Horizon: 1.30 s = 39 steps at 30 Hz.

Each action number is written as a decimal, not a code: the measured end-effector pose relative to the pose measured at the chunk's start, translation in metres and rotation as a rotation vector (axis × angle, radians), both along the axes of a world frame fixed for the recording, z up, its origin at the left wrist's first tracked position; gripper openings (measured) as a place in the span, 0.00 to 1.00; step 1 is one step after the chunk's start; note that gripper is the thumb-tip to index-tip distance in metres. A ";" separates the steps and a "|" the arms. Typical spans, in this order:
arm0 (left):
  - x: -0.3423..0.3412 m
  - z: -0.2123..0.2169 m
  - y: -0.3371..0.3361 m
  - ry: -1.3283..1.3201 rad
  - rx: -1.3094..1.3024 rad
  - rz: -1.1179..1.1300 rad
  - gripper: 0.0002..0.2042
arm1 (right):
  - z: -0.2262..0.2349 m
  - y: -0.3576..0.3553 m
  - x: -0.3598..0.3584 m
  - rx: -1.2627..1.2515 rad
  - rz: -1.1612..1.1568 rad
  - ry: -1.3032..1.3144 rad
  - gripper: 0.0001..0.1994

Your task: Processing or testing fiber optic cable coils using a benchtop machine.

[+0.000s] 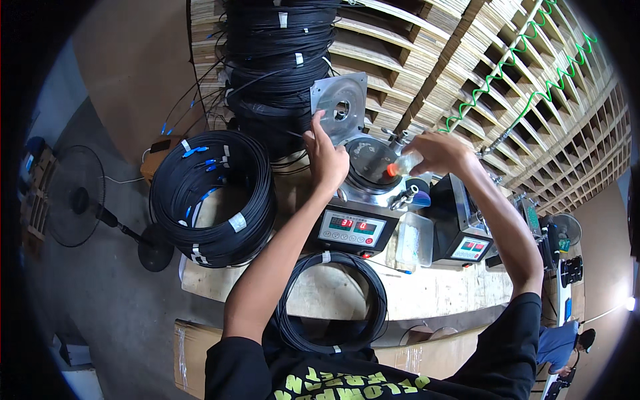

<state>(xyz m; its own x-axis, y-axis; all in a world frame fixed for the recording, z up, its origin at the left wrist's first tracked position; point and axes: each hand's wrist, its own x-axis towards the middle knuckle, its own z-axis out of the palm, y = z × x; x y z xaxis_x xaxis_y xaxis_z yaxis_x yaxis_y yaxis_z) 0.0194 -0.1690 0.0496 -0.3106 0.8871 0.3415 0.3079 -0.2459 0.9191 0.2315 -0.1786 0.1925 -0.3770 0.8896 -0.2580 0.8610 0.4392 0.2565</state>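
Observation:
My left hand grips the lower left edge of a square metal plate with a large round centre, held tilted up behind the machine's turntable; one finger shows on its face. My right hand is closed round a small translucent squeeze bottle, tipped so that its orange-red cap points at the turntable. That dark round turntable tops a benchtop polishing machine with a lit red display and metal clamp posts. Drops or specks show on the dark surface.
A thick coil of black cable with blue connectors stands left of the machine; a smaller coil lies at the bench's front edge. Right of the machine are a clear plastic tray and a second machine. Stacked coils rise behind.

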 end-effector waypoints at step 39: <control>-0.004 -0.003 0.015 0.022 0.052 -0.064 0.39 | -0.300 -0.141 0.097 0.339 -0.545 0.985 0.35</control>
